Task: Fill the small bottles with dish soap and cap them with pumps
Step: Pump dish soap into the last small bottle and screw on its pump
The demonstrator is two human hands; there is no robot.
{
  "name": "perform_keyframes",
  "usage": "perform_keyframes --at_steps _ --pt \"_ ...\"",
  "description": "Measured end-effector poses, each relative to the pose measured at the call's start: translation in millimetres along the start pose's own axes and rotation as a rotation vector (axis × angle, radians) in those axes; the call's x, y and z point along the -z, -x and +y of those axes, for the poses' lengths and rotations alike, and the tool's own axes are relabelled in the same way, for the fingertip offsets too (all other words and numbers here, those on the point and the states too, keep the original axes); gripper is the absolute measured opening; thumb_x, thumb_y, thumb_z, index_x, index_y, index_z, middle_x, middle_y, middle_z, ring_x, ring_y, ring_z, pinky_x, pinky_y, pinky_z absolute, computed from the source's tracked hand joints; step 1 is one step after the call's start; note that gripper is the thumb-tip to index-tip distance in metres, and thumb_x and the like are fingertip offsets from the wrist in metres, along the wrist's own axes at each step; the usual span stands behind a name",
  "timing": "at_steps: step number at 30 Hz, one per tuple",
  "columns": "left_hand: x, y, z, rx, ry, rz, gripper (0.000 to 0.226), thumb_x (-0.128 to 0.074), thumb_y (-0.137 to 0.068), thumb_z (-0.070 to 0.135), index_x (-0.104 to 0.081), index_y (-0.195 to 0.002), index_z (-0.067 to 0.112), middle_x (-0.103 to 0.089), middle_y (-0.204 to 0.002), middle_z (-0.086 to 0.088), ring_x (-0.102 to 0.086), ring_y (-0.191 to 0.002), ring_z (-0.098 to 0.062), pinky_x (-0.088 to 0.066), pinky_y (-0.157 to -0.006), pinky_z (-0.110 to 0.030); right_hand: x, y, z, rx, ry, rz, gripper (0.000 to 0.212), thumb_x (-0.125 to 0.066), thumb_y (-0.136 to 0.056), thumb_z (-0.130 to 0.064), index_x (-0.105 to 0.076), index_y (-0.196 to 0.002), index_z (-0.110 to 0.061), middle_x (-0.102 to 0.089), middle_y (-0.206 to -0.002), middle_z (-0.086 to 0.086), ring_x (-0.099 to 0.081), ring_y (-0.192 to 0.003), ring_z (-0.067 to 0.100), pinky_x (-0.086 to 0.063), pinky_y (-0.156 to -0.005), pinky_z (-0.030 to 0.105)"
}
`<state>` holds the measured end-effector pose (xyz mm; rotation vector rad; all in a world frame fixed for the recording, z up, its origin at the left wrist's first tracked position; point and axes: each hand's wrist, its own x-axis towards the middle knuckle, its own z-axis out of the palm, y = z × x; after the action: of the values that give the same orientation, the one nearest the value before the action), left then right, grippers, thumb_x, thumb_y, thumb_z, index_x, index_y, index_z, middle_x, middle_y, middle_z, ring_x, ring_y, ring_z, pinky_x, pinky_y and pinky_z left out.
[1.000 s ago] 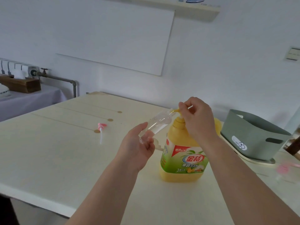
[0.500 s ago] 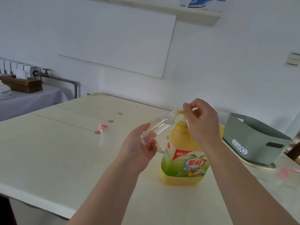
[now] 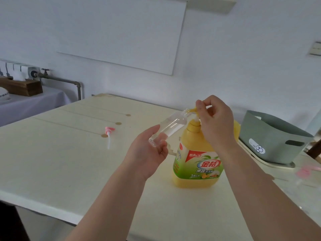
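- Two bare forearms reach in from the bottom edge of the frame over a pale cream desk (image 3: pixel 52 162)
- The left hand (image 3: pixel 147 153), just left of centre, has its fingers and thumb curled round the base end of a small clear bottle (image 3: pixel 171 126)
- The bottle is held off the desk and tilted, base low at the left and open neck raised to the right, where it meets the yellow spout; how much liquid is in it I cannot tell
- A big yellow dish soap jug (image 3: pixel 198 164) with a green and red label stands upright on the desk at lower centre right, just right of the left hand
- The right hand (image 3: pixel 216 122) sits over the top of the jug, fingers curled, thumb and forefinger pinching the yellow pump head (image 3: pixel 192 110)
- A pink pump (image 3: pixel 109 132) with a white tube lies flat on the desk left of centre, well apart from both hands
- At the right edge, a blurred pink thing (image 3: pixel 303 172) lies on the desk; too soft to make out
- Behind it, a grey-green basket (image 3: pixel 271 138) with a cut-out handle sits on a pale tray
- In the upper left, a side table under a lilac cloth (image 3: pixel 31 105) carries a wooden box (image 3: pixel 22 86), with a grey pipe (image 3: pixel 69 82) beside it
- On the far wall hang a white board (image 3: pixel 125 32) and, at the right edge, a switch plate (image 3: pixel 315 48)
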<state>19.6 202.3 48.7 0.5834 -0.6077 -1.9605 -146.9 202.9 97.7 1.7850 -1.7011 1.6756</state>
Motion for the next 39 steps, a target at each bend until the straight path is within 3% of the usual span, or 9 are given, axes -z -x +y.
perform_keyframes --at_steps 6,9,13,18,22,27,30,34,39 --pt "-1 0 -1 -0.009 0.026 -0.020 0.022 -0.057 -0.087 0.020 -0.059 -0.106 0.009 -0.051 -0.084 -0.006 -0.044 -0.057 -0.012 -0.039 -0.064 -0.021 2 -1 -3 0.002 -0.036 0.004 0.027 -0.058 -0.094 -0.026 -0.053 -0.071 -0.012 -0.052 -0.054 -0.007 -0.050 -0.051 0.002 -0.034 -0.052 0.009" --pt "2 0 -5 0.000 0.048 -0.022 0.024 -0.058 -0.087 0.020 -0.059 -0.108 0.008 -0.051 -0.086 -0.007 -0.044 -0.056 -0.012 -0.038 -0.065 -0.021 1 2 -2 0.000 -0.058 0.020 0.027 -0.058 -0.094 -0.027 -0.054 -0.072 -0.012 -0.058 -0.060 0.000 -0.053 -0.055 0.004 -0.036 -0.054 0.011" --pt "4 -4 -9 -0.008 0.083 -0.019 0.021 -0.058 -0.086 0.020 -0.060 -0.103 0.010 -0.050 -0.080 -0.004 -0.044 -0.053 -0.010 -0.039 -0.059 -0.019 -3 0 1 -0.021 -0.025 -0.026 0.027 -0.059 -0.092 -0.029 -0.057 -0.073 -0.010 -0.064 -0.070 0.007 -0.058 -0.067 0.020 -0.043 -0.063 0.028" --pt "7 -5 -9 -0.007 0.095 -0.029 0.023 -0.057 -0.086 0.021 -0.057 -0.106 0.010 -0.050 -0.078 -0.002 -0.044 -0.053 -0.009 -0.038 -0.061 -0.019 -5 -5 0 -0.032 -0.007 -0.089 0.026 -0.057 -0.094 -0.028 -0.055 -0.075 -0.010 -0.064 -0.071 0.007 -0.057 -0.065 0.018 -0.039 -0.058 0.021" --pt "6 -2 -10 -0.037 0.088 -0.090 0.023 -0.057 -0.088 0.020 -0.059 -0.108 0.009 -0.055 -0.079 -0.004 -0.046 -0.056 -0.012 -0.040 -0.066 -0.023 -1 -3 -3 -0.033 -0.063 -0.010 0.028 -0.058 -0.094 -0.025 -0.050 -0.068 -0.018 -0.062 -0.054 -0.012 -0.054 -0.054 -0.003 -0.034 -0.054 0.007" --pt "8 -2 -11 -0.048 0.144 -0.136 0.043 -0.058 -0.087 0.018 -0.052 -0.129 0.009 -0.056 -0.090 -0.008 -0.051 -0.061 -0.015 -0.045 -0.067 -0.025 -1 -6 -6 -0.022 -0.064 -0.004 0.028 -0.059 -0.094 -0.022 -0.050 -0.068 -0.016 -0.055 -0.049 -0.025 -0.052 -0.052 -0.006 -0.033 -0.054 0.006" --pt "12 -4 -10 -0.056 0.166 -0.146 0.035 -0.058 -0.088 0.015 -0.053 -0.123 0.013 -0.054 -0.095 -0.010 -0.053 -0.062 -0.017 -0.046 -0.069 -0.026 -3 -4 -3 -0.017 -0.069 0.000 0.029 -0.059 -0.094 -0.022 -0.050 -0.067 -0.016 -0.056 -0.049 -0.018 -0.052 -0.053 -0.004 -0.034 -0.054 0.007" --pt "14 -4 -11 -0.071 0.184 -0.122 0.024 -0.056 -0.088 0.010 -0.054 -0.111 0.016 -0.056 -0.095 -0.011 -0.052 -0.064 -0.018 -0.046 -0.069 -0.027 -7 -3 3 -0.016 -0.046 -0.010 0.026 -0.059 -0.093 -0.025 -0.056 -0.072 -0.010 -0.063 -0.069 0.007 -0.057 -0.066 0.013 -0.040 -0.060 0.019" --pt "13 -3 -10 -0.068 0.190 -0.112 0.023 -0.054 -0.090 0.011 -0.054 -0.113 0.016 -0.055 -0.098 -0.013 -0.052 -0.064 -0.018 -0.045 -0.070 -0.027 -7 -1 4 -0.021 -0.046 -0.001 0.026 -0.057 -0.095 -0.028 -0.053 -0.073 -0.013 -0.065 -0.070 0.008 -0.059 -0.067 0.015 -0.038 -0.059 0.014"
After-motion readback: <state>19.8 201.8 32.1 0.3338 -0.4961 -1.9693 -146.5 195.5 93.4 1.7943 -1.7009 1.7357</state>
